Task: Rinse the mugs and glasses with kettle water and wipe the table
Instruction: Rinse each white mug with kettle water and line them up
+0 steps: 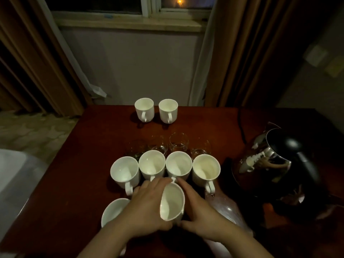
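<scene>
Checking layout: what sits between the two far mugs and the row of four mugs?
Head view: clear glasses stand between the two far mugs and the row of four mugs, just behind the row.

From my feed the room is dim and warm-toned, the curtains (242,53) sinking into shadow. A small orange light (179,1) glows in the far window. Highlights glint on the kettle (275,164) at right. Edges bow; the hands' outlines are soft.
</scene>
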